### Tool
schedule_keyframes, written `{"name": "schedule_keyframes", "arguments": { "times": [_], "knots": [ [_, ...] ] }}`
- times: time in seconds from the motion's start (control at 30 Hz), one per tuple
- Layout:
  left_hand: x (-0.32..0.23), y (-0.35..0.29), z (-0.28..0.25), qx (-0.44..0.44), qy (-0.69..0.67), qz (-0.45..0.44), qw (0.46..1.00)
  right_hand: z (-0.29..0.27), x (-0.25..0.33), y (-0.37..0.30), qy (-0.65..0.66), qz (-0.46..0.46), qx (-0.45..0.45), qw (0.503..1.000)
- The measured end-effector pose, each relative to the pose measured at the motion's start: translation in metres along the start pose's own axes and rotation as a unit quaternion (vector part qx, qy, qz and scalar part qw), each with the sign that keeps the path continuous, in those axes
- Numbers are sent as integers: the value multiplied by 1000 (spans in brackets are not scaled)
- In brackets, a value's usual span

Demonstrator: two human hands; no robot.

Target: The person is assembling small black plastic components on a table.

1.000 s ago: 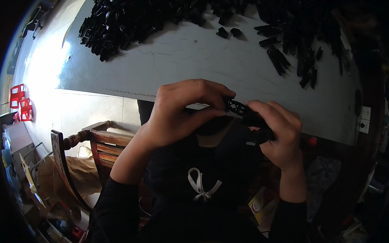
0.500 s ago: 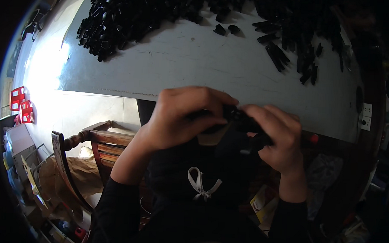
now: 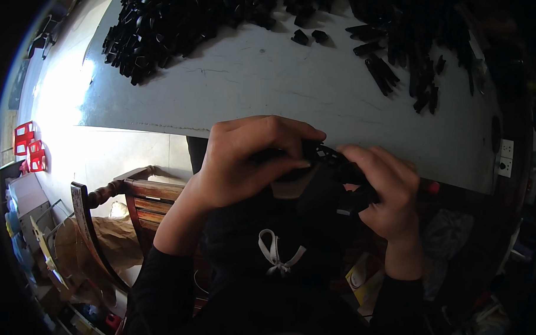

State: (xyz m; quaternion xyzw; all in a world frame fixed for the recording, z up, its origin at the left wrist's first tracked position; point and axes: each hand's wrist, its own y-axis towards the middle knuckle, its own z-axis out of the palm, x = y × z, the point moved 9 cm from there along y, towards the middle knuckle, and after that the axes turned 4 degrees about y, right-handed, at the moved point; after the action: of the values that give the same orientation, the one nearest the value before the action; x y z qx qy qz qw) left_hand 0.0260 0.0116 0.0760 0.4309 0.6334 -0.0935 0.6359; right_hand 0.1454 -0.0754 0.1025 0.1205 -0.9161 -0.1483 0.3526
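Left hand (image 3: 247,158) shifted slightly left, pinching black piece (image 3: 334,158), brown bag (image 3: 119,235), contents unclear

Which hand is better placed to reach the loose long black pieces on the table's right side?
Probably the right hand: it is nearer those long black pieces, while the left hand is farther left. Both appear occupied, though, gripping a black openwork part.

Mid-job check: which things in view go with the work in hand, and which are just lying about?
With the work, it seems:
Black openwork part, between left hand and right hand
Left heap of black pieces
Right group of slim black pieces
Grey table

Lying about, probably:
Wooden chair
Brown paper
Red plastic stools
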Motion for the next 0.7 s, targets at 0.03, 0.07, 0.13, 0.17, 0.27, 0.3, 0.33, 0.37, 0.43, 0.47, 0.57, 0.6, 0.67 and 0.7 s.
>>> {"name": "schedule_keyframes", "arguments": {
  "times": [0.03, 0.07, 0.13, 0.17, 0.27, 0.3, 0.33, 0.37, 0.43, 0.47, 0.57, 0.6, 0.67, 0.7],
  "knots": [
    [0, -1, 1, 6, 7, -4, 1000, 1, 0, 0, 0, 4, 6, 1000],
    [0, -2, 1, 8, 12, -7, 1000, 1, 0, 1, 1, 4, 10, 1000],
    [-2, -4, 1, 22, 23, 4, 999, 2, 1, 1, 10, 7, 26, 1000],
    [-3, -5, 3, 38, 38, 8, 999, 3, 0, 1, 20, 16, 36, 999],
    [-8, -6, 7, 83, 80, 40, 993, 8, -4, -2, 21, 59, 64, 996],
    [-10, -5, 6, 70, 73, 48, 994, 9, -1, -3, 19, 51, 62, 997],
    [-10, -4, 8, 74, 61, 37, 995, 9, -1, -3, 2, 54, 51, 997],
    [-12, -3, 6, 56, 37, 40, 997, 10, 0, -4, -13, 54, 40, 998],
    [-7, -2, 10, 8, -141, -14, 990, 16, 6, -4, 0, 22, 38, 999],
    [-1, -3, 14, -2, -231, -57, 971, 15, 13, -4, 8, -9, 16, 1000],
    [7, -12, 41, 73, -265, -169, 947, 40, 28, -5, 5, -62, 72, 995],
    [7, -16, 46, 105, -277, -186, 937, 39, 29, -5, 18, -60, 47, 997],
    [6, -18, 48, 112, -277, -186, 936, 39, 31, -6, 32, -64, 19, 997],
    [6, -19, 50, 120, -283, -188, 933, 36, 32, -7, 53, -68, -5, 996]
  ]
}}
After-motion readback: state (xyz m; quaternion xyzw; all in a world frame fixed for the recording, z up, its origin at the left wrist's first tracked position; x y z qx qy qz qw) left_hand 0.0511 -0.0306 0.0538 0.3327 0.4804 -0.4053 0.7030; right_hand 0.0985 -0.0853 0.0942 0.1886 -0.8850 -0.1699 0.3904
